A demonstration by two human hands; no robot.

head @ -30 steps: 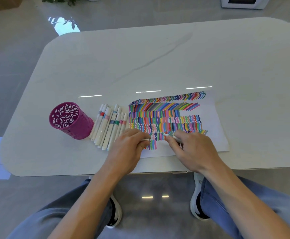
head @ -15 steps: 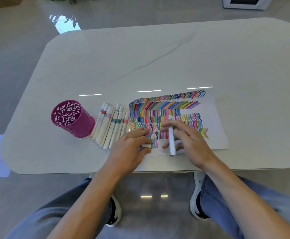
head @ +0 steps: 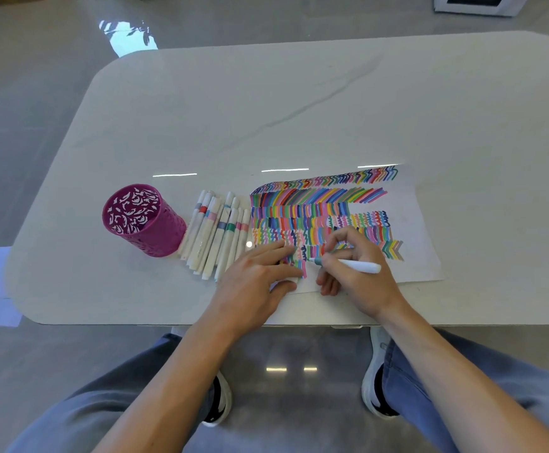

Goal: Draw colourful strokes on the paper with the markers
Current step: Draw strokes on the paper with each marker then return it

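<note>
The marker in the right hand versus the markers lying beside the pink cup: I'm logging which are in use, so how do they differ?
The marker in the right hand is gripped; the row of markers lies ungripped on the table. The held marker points crosswise, teal tip bare at the paper; the row runs away from the person, between pink cup and paper. Both have white barrels.

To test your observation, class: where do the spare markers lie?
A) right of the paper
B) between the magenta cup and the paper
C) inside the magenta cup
B: the spare markers lie on the table between the magenta cup and the paper.
</note>
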